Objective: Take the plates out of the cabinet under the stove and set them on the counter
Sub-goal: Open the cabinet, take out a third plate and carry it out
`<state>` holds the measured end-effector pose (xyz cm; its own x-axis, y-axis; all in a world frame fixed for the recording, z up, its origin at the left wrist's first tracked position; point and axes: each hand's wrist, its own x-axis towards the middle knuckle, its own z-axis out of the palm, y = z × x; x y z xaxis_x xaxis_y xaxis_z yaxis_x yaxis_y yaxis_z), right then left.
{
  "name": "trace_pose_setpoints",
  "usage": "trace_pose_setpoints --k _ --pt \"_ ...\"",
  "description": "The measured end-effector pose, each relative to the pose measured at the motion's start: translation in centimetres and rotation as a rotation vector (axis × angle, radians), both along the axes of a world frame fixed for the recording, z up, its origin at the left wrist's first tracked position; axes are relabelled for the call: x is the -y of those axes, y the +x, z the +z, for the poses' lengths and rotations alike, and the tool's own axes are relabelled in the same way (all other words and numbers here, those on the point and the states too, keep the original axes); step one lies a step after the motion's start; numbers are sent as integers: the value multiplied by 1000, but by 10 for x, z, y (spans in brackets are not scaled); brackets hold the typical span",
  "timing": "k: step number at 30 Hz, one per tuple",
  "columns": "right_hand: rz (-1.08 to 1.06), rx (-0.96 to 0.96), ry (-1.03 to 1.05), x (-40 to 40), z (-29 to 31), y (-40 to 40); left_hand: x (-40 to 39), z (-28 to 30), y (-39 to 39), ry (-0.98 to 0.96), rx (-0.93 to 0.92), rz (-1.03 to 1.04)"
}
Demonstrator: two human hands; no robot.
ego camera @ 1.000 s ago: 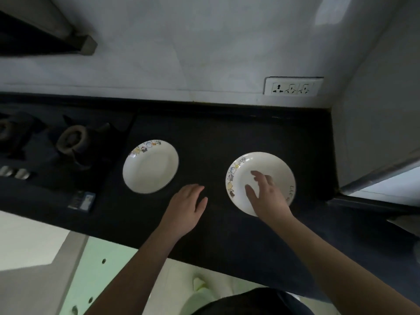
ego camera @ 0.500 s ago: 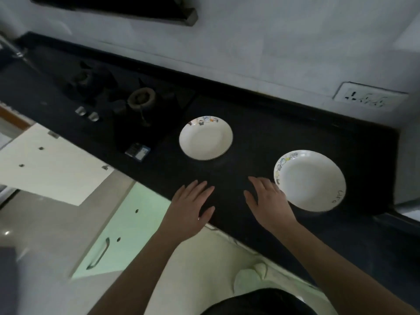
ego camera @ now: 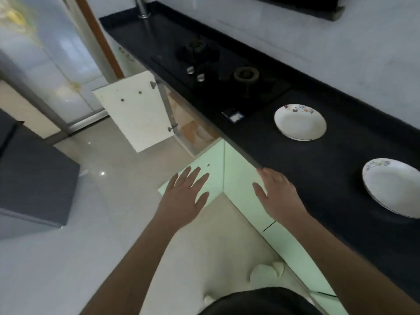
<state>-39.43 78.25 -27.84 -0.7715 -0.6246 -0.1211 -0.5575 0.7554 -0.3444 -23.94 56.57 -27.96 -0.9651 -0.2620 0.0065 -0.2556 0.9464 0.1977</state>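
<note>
Two white plates are seen lying flat, face up, on the black counter (ego camera: 318,178). The nearer plate (ego camera: 393,187) lies at 3 o'clock of the frame and is cut by the right edge; its printed rim band points toward 11 o'clock. The farther plate (ego camera: 300,122) lies at 1 o'clock, well apart from the first, with its printed band on the rim toward the wall. Being round, neither plate has a long axis.

The left hand (ego camera: 184,196) is held flat with fingers spread and straight, grasping nothing, over the pale green cabinet door (ego camera: 216,164). The right hand (ego camera: 277,196) is likewise released, fingers straight, at the counter's front edge.

At 11 o'clock of the hands, a white cabinet door (ego camera: 136,112) stands swung open under the stove (ego camera: 227,71). Pale rounded shapes are visible inside the cabinet; they cannot be identified.
</note>
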Motion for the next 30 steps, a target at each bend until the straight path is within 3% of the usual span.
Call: trace_pose_setpoints --k 10,30 --pt "317 -210 29 121 36 83 79 28 128 -33 -7 366" --pt "812 -215 66 367 26 105 222 40 211 -1 28 721"
